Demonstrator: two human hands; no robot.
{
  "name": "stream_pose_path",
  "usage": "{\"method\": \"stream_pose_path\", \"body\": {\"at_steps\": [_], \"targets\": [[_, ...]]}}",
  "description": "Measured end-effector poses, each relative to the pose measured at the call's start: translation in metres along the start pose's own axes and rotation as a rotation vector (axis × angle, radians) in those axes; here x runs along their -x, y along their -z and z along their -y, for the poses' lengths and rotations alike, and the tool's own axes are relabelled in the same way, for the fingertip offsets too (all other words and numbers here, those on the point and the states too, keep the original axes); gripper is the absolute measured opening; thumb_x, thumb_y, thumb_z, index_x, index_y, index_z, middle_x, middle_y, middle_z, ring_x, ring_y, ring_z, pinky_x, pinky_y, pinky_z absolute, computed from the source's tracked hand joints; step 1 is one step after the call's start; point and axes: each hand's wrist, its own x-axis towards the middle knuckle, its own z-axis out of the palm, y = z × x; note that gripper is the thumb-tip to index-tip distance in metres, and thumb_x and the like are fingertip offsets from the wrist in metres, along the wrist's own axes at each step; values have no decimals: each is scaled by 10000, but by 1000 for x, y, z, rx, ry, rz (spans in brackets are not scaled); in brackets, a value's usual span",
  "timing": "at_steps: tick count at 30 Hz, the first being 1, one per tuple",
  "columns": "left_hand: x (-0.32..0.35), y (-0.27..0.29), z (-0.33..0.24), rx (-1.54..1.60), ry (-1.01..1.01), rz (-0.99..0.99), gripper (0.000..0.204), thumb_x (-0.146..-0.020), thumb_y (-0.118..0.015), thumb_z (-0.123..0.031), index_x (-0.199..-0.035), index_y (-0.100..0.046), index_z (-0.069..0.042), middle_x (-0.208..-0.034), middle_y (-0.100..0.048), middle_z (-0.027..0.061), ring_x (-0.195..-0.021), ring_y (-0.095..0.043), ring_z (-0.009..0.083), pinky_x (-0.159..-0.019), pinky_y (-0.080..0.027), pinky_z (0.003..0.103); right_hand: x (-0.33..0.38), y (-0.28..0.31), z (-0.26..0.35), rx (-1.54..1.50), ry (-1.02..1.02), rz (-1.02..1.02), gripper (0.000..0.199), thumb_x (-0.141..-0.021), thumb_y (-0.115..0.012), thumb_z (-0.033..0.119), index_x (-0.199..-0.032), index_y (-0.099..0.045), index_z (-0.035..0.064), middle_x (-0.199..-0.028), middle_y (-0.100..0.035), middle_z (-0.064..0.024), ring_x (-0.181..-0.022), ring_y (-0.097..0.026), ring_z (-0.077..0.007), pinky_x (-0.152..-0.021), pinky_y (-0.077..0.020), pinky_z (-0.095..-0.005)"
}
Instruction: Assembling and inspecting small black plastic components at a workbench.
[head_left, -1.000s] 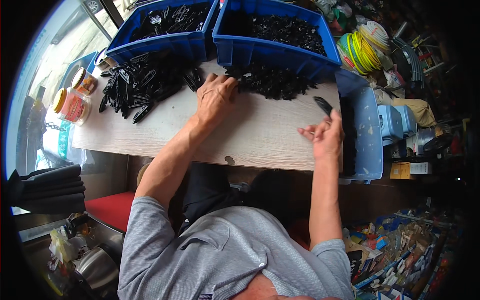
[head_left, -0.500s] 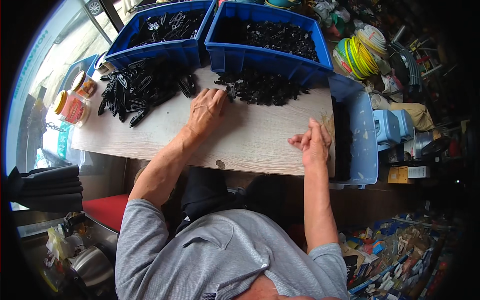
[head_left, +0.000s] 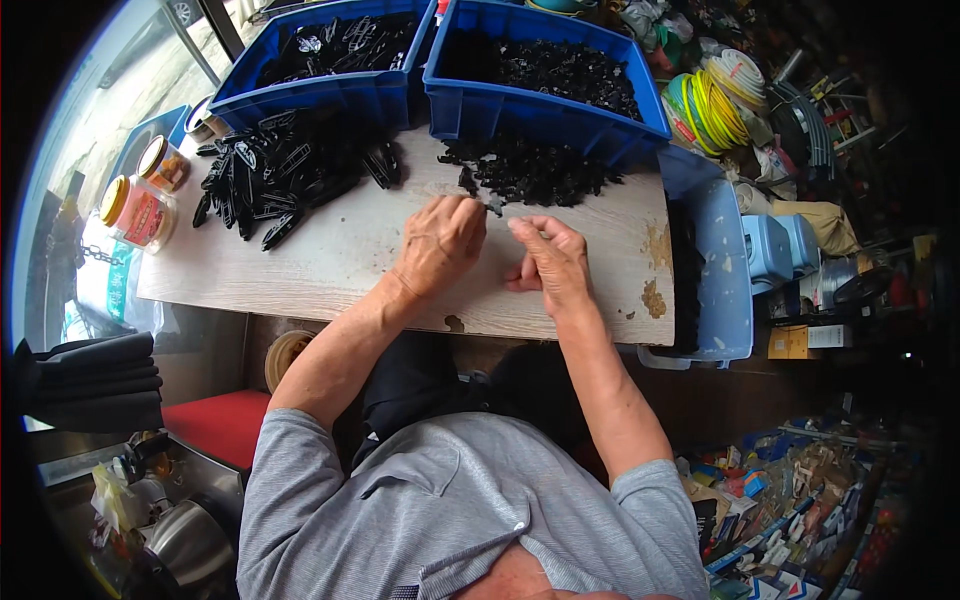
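Two heaps of black parts lie on the pale tabletop (head_left: 622, 245): long pieces (head_left: 285, 170) on the left, small pieces (head_left: 545, 172) on the right, with a left blue bin (head_left: 372, 95) and a right blue bin (head_left: 560, 121) behind them. I have my left hand (head_left: 442, 245) curled, a dark bit (head_left: 494, 208) by its fingertips; whether it's gripped, I can't tell. My right hand (head_left: 553, 262) is just beside it, fingers bent, any contents hidden.
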Motion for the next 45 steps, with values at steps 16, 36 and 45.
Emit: {"method": "stream_pose_path", "body": {"at_steps": [16, 36, 45], "targets": [[4, 4, 11, 15, 129, 136, 137, -773, -671, -30, -883, -594, -60, -801, -622, 118, -776, -624, 330, -690, -510, 435, -5, -20, -6, 26, 56, -100, 260, -895, -703, 299, -901, -617, 54, -489, -496, -16, -441, -584, -168, -431, -562, -371], [3, 19, 3, 1119, 903, 219, 158, -908, -615, -146, -891, -659, 5, -766, -673, 47, -613, -613, 91, -543, -511, 238, -2, -22, -13, 225, 102, 146, 252, -927, -689, 276, -938, -654, 26, -502, -502, 6, -381, -461, -92, -445, -496, -271], [7, 32, 2, 1180, 1070, 237, 164, -897, -626, -146, -870, -657, 13, -733, -670, 67, -594, -626, 110, -521, -521, 233, 3, -30, -20, 180, 190, 60, 279, -910, -733, 267, -1039, -646, 35, -523, -518, -2, -427, -537, -116, -434, -482, -270]]}}
